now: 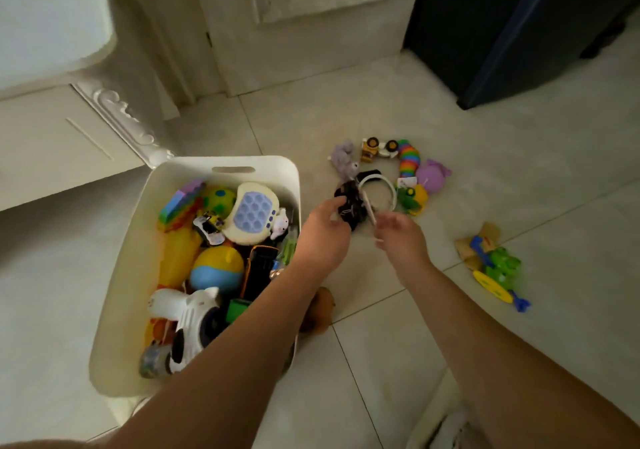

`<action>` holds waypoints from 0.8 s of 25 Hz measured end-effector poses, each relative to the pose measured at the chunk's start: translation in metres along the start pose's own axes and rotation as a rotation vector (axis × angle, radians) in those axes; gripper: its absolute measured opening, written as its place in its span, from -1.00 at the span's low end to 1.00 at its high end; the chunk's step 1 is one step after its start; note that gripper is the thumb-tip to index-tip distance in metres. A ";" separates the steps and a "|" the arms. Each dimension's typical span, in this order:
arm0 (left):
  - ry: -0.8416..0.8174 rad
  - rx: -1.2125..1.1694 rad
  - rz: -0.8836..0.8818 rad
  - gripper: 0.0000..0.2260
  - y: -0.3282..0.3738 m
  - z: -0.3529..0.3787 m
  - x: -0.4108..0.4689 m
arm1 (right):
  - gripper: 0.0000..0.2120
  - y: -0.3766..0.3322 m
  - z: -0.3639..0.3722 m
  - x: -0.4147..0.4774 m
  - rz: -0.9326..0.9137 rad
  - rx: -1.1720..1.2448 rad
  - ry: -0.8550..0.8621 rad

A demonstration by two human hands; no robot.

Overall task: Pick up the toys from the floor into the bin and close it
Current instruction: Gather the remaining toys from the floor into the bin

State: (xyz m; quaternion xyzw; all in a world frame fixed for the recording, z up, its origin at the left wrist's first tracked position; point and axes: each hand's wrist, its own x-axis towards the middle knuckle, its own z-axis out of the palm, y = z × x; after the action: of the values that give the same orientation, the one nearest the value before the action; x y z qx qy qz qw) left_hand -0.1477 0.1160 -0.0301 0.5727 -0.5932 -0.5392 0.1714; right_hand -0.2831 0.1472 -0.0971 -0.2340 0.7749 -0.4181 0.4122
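The white bin (145,213) stands open on the tiled floor at the left, filled with several toys. Right of it, my left hand (323,232) grips a black toy (351,204) just above the floor. My right hand (401,237) pinches the end of a white headband (379,187) that lies against the black toy. Behind them on the floor lie a purple plush (343,157), a yellow toy truck (374,148), a rainbow slug (409,159), a purple round toy (431,175) and a green-yellow toy (412,199). The bin's lid is not visible.
A green, yellow and blue toy cluster (495,265) lies apart at the right. A brown toy (320,310) sits by the bin under my left forearm. White cabinet (52,136) at left, a door (294,15) behind, dark furniture (502,25) at back right.
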 end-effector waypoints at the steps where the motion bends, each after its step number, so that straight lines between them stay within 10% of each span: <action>1: -0.019 -0.019 -0.055 -0.54 -0.003 0.007 0.007 | -0.71 0.012 0.001 0.011 0.034 -0.037 -0.030; 9: -0.014 -0.024 -0.247 -0.56 -0.005 0.015 0.073 | -0.44 0.028 0.068 0.090 0.073 0.050 -0.151; 12: -0.013 -0.058 -0.253 -0.59 -0.004 0.012 0.076 | -0.05 0.043 0.084 0.118 0.112 -0.013 -0.085; 20: -0.034 -0.062 -0.278 -0.55 -0.009 0.005 0.075 | -0.67 0.030 0.072 0.115 0.165 -0.052 -0.085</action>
State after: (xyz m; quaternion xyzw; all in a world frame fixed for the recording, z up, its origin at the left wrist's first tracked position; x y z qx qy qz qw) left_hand -0.1689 0.0552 -0.0704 0.6346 -0.4939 -0.5855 0.1027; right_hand -0.2869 0.0495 -0.1950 -0.1976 0.7838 -0.3524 0.4715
